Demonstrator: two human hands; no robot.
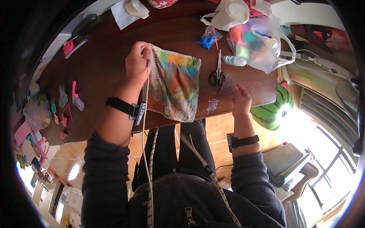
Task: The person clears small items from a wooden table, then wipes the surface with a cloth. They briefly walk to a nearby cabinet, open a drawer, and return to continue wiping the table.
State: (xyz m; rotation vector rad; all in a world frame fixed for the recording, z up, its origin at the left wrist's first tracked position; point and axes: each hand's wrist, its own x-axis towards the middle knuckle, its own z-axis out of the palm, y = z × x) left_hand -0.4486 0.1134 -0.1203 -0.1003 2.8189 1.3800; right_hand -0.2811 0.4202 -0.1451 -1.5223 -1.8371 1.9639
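My left hand (pixel 138 62) is closed on the upper left corner of a small checkered towel (pixel 175 83) in orange, green and white. The towel hangs down over the front edge of the dark wooden table (pixel 114 49). With its fingers pinched, my right hand (pixel 242 100) holds a thin see-through plastic piece (pixel 229 84) by the table's right front part. It looks like a small bag, but its outline is faint. Just left of it lie scissors (pixel 217 74) with dark handles, their blades pointing away from me. A small bottle (pixel 235 60) lies on its side beyond my right hand.
At the back right are a bulging see-through bag (pixel 262 45), a white roll (pixel 232 15) and a blue packet (pixel 208 38). Pink toy pieces (pixel 77 97) lie at the left. A watermelon-patterned ball (pixel 273 108) sits beside the right edge. A white cable (pixel 143 140) runs past my left wrist.
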